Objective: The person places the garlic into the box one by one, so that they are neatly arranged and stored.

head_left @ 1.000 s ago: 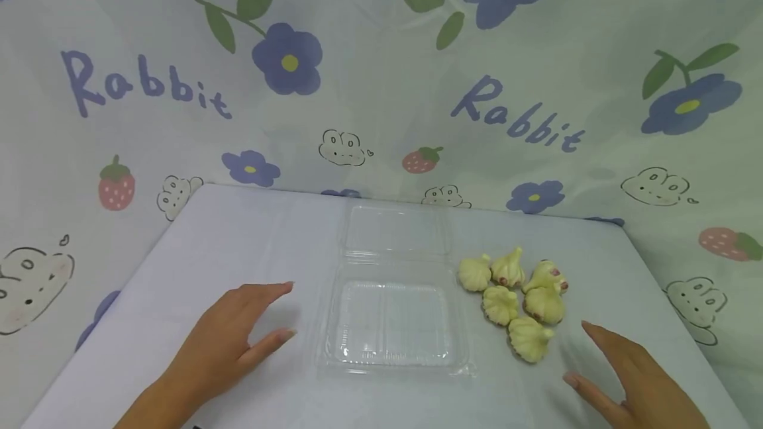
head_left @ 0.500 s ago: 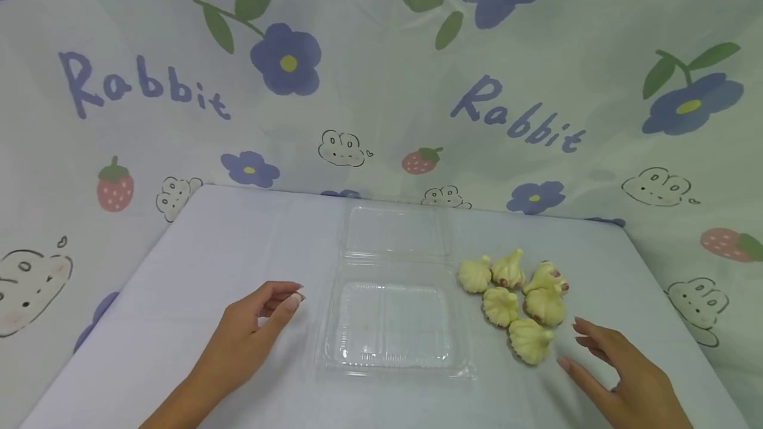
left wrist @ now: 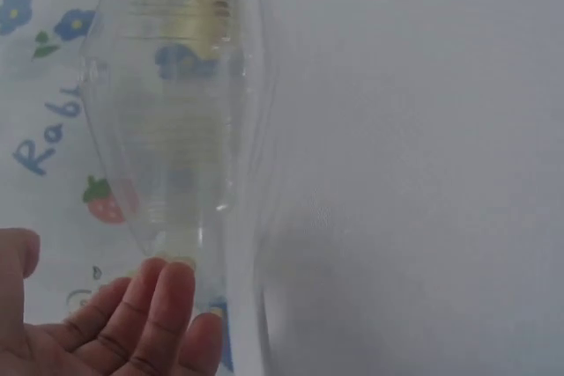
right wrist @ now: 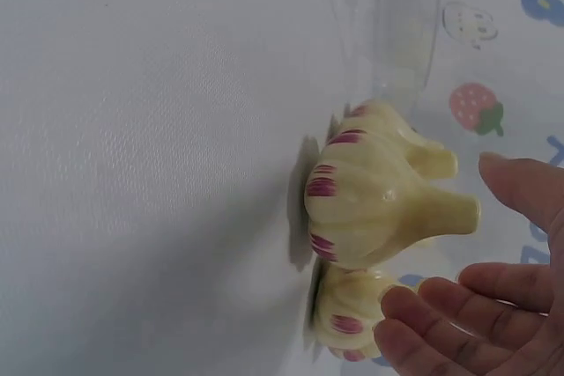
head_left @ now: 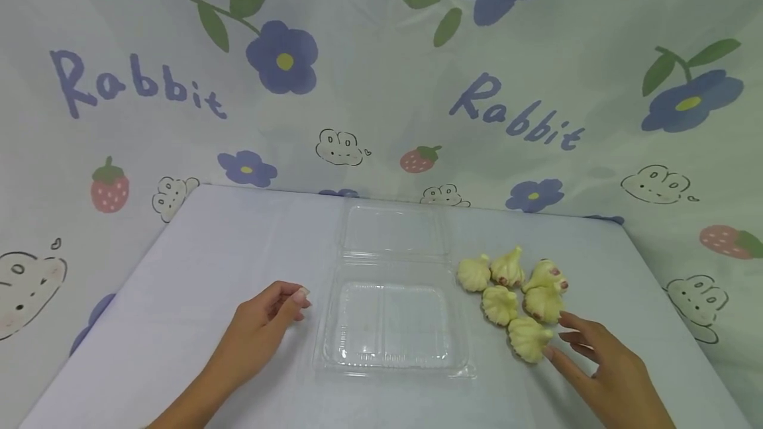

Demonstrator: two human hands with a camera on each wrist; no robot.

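Observation:
Several pale yellow garlic bulbs lie in a cluster on the right of the table. My right hand (head_left: 610, 369) reaches over the nearest bulb (head_left: 527, 339), its thumb tip beside it in the head view. From the right wrist view, the thumb and fingers of the right hand (right wrist: 493, 314) stand either side of the stem of a purple-streaked garlic bulb (right wrist: 361, 200), with a gap left. A clear plastic clamshell box (head_left: 411, 323) lies unfolded at the middle. Left of it hovers my left hand (head_left: 262, 320), fingers loosely bent, holding nothing; the left wrist view shows the box (left wrist: 159, 147) past the fingertips.
The box's lid (head_left: 393, 230) lies folded back toward the rear. A white cloth covers the table (head_left: 250, 237). Behind it hangs a patterned curtain (head_left: 369, 71) with flowers, strawberries and rabbits.
My right hand has moved left and forward to the nearest garlic bulb. My left hand has shifted right toward the box, its fingers bending closer together. Bulbs and box have stayed put.

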